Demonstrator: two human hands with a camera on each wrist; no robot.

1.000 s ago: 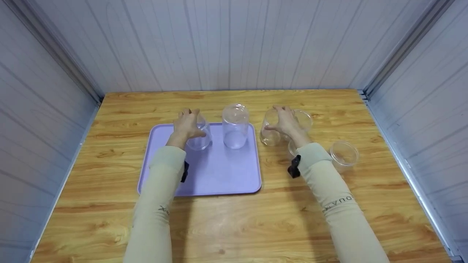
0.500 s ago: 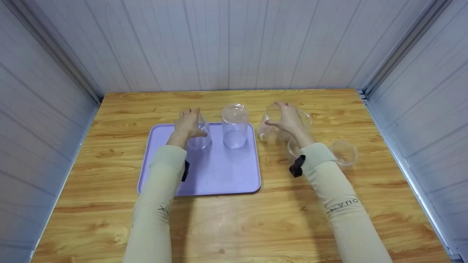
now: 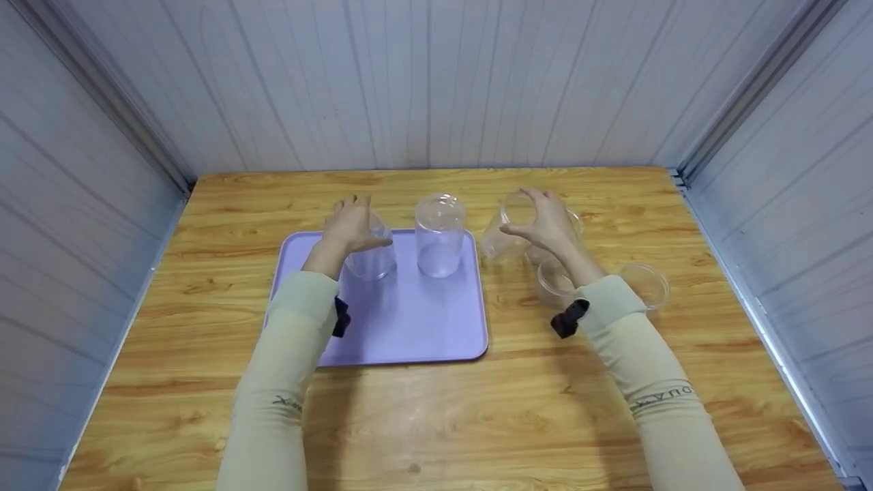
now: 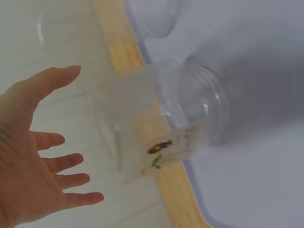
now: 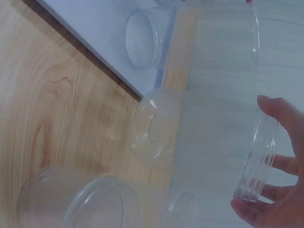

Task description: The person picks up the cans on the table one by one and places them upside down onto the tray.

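Note:
My left hand [image 3: 349,228] is over a clear plastic jar [image 4: 137,114] on the purple tray [image 3: 409,327]. In the left wrist view its fingers are spread, with a gap between them and the jar, which bears a small printed label [image 4: 166,149]. My right hand [image 3: 551,228] holds another clear jar [image 3: 501,239] by its ridged upper end, right of the tray. The right wrist view shows the thumb and fingers [image 5: 273,190] curled about that ridged ring [image 5: 256,161], the jar's rounded base [image 5: 154,126] pointing away from the palm.
A second clear jar [image 3: 440,235] stands on the tray, between the hands. Beside the right forearm are clear containers, one [image 3: 556,279] near the wrist and one [image 3: 644,285] farther right. Another shows partly behind the right hand. Panel walls [image 3: 423,82] enclose the wooden table [image 3: 436,423].
The right hand has shifted slightly right, and the jar in it has risen and tilted. The left hand has drawn up slightly, while its jar stays on the tray.

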